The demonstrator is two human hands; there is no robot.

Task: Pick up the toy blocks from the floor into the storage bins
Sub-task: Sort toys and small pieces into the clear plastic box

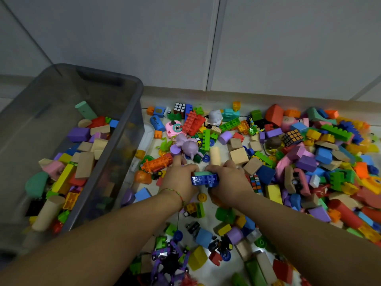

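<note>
Both my hands meet over the toy pile in the middle of the floor. My left hand (181, 180) and my right hand (228, 182) together grip a small clutch of blocks: a dark blue studded brick (204, 180) with a teal block (203, 173) on top of it. Loose blocks of many colours cover the floor (208, 205) around them. A grey see-through storage bin (132, 112) stands to the left, partly filled with blocks.
A purple elephant toy (188, 146), a pink toy camera (174, 129), small puzzle cubes (179, 108) and wooden blocks (239, 155) lie behind my hands. A purple and black toy (170, 263) lies near me. White cabinet doors (206, 44) close off the far side.
</note>
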